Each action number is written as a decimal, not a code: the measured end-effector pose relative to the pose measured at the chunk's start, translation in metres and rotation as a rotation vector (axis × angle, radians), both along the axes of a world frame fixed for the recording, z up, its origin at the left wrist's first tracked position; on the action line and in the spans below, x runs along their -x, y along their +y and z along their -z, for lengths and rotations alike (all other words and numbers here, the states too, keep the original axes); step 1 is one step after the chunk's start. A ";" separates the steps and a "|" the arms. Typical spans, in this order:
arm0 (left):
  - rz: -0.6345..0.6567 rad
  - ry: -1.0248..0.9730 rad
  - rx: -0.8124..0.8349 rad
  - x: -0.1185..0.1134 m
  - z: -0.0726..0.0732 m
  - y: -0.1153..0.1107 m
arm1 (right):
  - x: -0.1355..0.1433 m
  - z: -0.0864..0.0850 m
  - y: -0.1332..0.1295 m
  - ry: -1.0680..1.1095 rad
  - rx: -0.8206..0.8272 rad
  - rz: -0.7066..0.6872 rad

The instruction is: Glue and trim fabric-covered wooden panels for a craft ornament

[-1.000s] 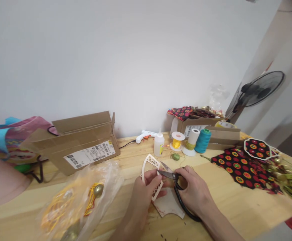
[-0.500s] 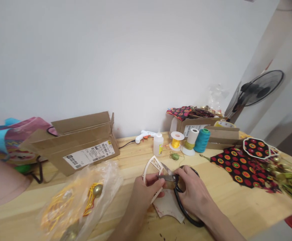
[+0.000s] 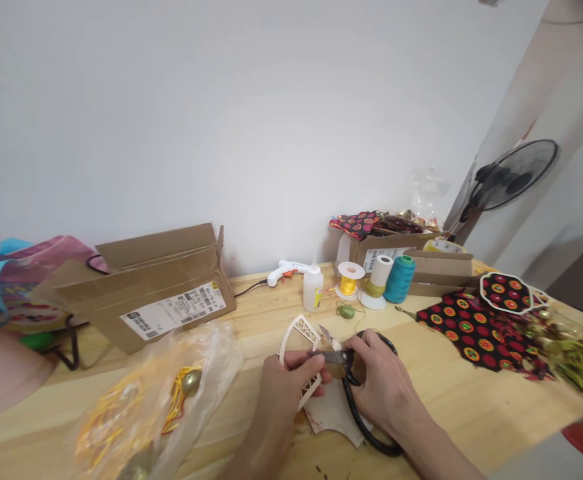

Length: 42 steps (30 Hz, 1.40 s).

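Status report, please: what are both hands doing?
Left hand holding white frame. Right hand holding scissors, blades open. Pale card beneath, partly hidden.

With the scissors (image 3: 343,357) as dial centre, the tabletop (image 3: 451,403) holds a plastic bag (image 3: 144,393) at nine o'clock, a cardboard box (image 3: 156,288) at ten, a squeeze bottle (image 3: 312,289) at eleven (the glue gun (image 3: 281,273) sits behind it), thread spools (image 3: 375,289) at one and fabric (image 3: 474,333) at three.

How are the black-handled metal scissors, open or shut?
Open: the black-handled metal scissors in the right hand show two blades spread apart in a V.
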State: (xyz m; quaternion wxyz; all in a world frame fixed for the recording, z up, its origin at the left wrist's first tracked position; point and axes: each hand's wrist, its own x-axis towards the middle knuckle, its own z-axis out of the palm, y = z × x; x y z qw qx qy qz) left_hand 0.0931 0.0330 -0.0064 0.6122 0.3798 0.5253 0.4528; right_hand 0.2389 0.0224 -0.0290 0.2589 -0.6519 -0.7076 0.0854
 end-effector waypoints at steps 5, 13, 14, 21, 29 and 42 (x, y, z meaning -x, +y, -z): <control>-0.017 -0.011 -0.003 -0.003 0.005 0.003 | 0.001 0.000 -0.001 0.000 0.015 0.066; 0.009 -0.030 -0.057 0.003 0.006 0.006 | -0.003 0.000 0.002 0.011 -0.021 -0.025; 0.011 -0.026 -0.056 0.004 0.005 0.006 | -0.002 -0.001 0.002 0.010 -0.019 -0.028; 0.037 -0.005 -0.077 0.003 0.001 0.004 | -0.001 -0.001 -0.002 0.007 0.002 -0.002; 0.023 0.027 -0.066 -0.005 0.008 0.000 | -0.005 -0.001 0.003 0.046 -0.010 0.103; 0.023 0.035 -0.097 0.002 0.003 0.007 | -0.003 -0.005 0.001 -0.004 -0.004 -0.025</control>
